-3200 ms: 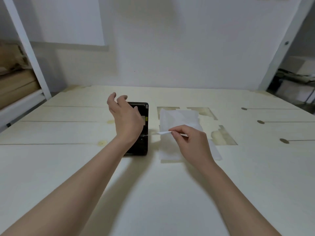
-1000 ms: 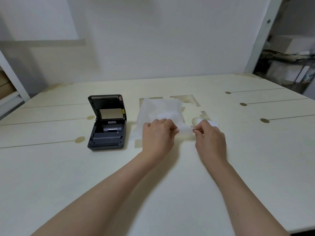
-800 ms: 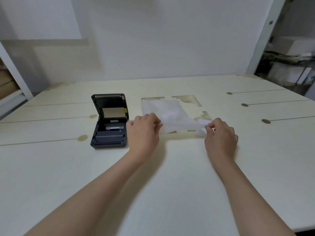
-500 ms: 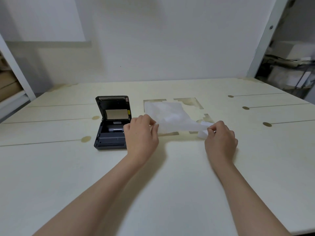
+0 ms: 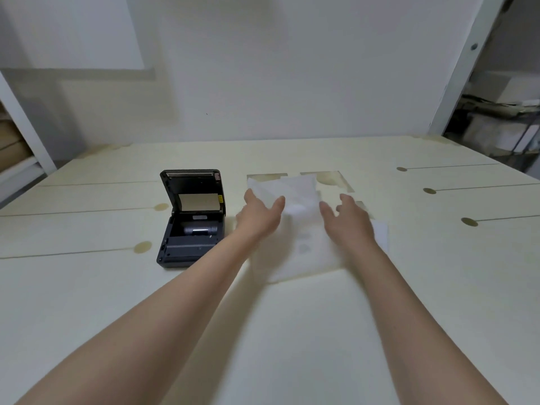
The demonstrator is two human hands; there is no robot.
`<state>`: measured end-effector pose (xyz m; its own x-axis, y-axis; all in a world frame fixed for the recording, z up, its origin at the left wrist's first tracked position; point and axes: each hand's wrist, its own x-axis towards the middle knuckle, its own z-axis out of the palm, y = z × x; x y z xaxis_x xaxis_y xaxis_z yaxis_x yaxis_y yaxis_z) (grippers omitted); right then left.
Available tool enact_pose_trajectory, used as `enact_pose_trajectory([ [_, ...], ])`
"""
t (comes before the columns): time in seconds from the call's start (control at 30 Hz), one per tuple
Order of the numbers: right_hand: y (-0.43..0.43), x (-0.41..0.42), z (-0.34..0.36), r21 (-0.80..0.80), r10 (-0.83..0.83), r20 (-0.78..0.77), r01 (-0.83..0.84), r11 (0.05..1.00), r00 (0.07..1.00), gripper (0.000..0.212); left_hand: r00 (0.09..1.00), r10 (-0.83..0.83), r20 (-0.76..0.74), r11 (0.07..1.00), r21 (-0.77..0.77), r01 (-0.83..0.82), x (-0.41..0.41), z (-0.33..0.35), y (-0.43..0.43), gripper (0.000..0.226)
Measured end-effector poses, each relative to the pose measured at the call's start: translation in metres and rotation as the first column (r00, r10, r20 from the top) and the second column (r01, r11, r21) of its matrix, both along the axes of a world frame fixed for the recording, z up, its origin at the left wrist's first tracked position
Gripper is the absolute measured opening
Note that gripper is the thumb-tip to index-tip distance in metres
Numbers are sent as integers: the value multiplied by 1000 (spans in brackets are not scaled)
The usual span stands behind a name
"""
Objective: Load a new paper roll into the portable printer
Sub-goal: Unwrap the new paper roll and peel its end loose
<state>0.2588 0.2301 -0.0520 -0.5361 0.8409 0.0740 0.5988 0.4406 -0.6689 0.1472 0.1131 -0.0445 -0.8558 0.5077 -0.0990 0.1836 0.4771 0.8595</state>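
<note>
On a pale wooden table (image 5: 87,287) against a white wall, a small dark printer (image 5: 191,220) sits with its lid (image 5: 194,190) flipped up and leaning back. The open compartment shows a grey roller low inside, and a tan label is stuck on the underside of the lid.

Just to the right of the printer lies a thin white sheet of wrapping paper (image 5: 304,247), spread nearly flat and slightly crumpled. It reaches from the far stained patches of the table down toward the person.

2 bare forearms stretch forward from the bottom of the view. The left hand (image 5: 258,214) hovers over the left part of the sheet, fingers spread and thumb out, holding nothing. The right hand (image 5: 347,219) is over the right part of the sheet, fingers loosely spread too, also gripping nothing. Both are blurred by motion, so whether the palms touch the paper cannot be told.

Between the 2 hands, on the far half of the sheet, there is a brighter white raised patch (image 5: 296,210). It may be the paper roll, but it is too blurred and pale against the wrapping to be sure. It lies in the gap between the left thumb and the right fingers, with neither hand closed around it, and well clear of the printer's open compartment.

Several small round brown marks dot the table, some at the ends of thin dark lines.
</note>
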Motion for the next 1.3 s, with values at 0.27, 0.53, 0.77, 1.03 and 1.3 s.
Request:
enact_pose_trajectory([
  [0.27, 9, -8, -8, 143, 40, -193, -13, 990, 980, 15, 976, 140, -165, 951, 298, -86, 0, 8, 14, 48],
  [0.53, 3, -1, 14, 127, 62, -580, 14, 992, 812, 9, 952, 203, -230, 886, 457, -79, 5, 30, 19, 41],
  [0.77, 5, 3, 11, -45, -49, -678, 25, 999, 733, 9, 874, 248, -417, 901, 430, -50, 6, 23, 19, 44],
  [1.03, 9, 1, -3, -89, 13, -556, -75, 993, 831, 19, 789, -501, -356, 864, -257, 433, 6, -5, 4, 54],
  [1.3, 2, 23, 7, 28, 415, -17, -415, 909, 909, 33, 789, -578, -211, 786, -404, 468, -9, -17, -8, 76],
])
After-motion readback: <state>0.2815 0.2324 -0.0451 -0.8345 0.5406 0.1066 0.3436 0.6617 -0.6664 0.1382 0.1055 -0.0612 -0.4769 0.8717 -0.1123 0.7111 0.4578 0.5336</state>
